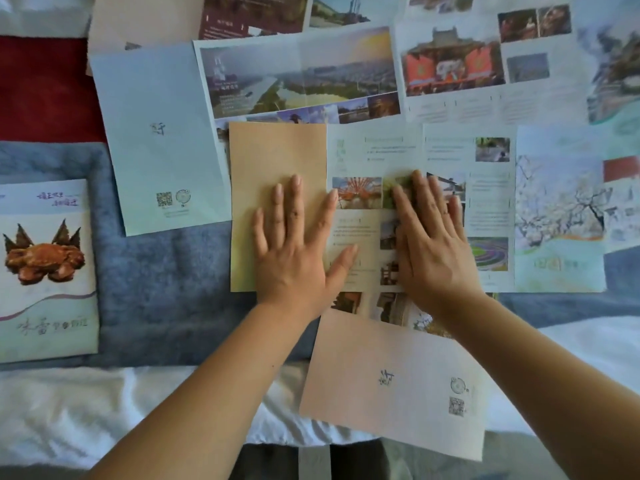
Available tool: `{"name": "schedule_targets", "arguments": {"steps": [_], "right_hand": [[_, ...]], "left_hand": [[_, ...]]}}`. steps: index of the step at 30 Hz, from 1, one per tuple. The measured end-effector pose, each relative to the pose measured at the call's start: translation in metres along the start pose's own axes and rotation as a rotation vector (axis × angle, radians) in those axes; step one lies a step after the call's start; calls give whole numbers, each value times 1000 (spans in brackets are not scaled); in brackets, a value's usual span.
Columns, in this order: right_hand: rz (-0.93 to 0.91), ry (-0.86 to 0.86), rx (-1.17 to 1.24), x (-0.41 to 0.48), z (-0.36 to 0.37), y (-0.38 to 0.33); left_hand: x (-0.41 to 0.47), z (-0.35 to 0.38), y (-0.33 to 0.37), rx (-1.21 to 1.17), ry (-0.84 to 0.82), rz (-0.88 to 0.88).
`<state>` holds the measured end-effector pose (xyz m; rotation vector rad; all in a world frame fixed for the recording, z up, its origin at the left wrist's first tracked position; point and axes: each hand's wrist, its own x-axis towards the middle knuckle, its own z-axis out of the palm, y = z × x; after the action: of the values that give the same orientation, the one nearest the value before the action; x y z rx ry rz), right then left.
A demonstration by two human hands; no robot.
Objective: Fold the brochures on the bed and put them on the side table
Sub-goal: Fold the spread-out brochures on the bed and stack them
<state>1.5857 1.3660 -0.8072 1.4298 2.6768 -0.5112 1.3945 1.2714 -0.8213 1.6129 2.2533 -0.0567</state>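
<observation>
Both hands lie flat with fingers spread, gripping nothing: the left hand presses the tan folded-over flap of a brochure (other leaflets surround it) on the bed; the right hand presses its printed panels.

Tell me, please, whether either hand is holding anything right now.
Nothing is gripped: the left hand and right hand press flat on the brochure.

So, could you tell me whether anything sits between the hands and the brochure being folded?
Nothing visible does: the left hand lies flat on the folded tan panel and the right hand presses directly on the brochure. The side table is out of view.
</observation>
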Motion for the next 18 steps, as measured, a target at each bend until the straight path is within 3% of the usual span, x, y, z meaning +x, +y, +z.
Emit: {"name": "schedule_targets", "arguments": {"steps": [4, 8, 13, 18], "right_hand": [[89, -2, -29, -2, -3, 9], [20, -47, 0, -2, -5, 4], [-39, -89, -92, 3, 1, -22], [-92, -118, -113, 9, 9, -55]], "left_hand": [[-1, 2, -5, 0, 38, 26], [-6, 2, -24, 17, 61, -2], [-30, -2, -91, 42, 77, -140], [-61, -8, -156, 60, 77, -128]]}}
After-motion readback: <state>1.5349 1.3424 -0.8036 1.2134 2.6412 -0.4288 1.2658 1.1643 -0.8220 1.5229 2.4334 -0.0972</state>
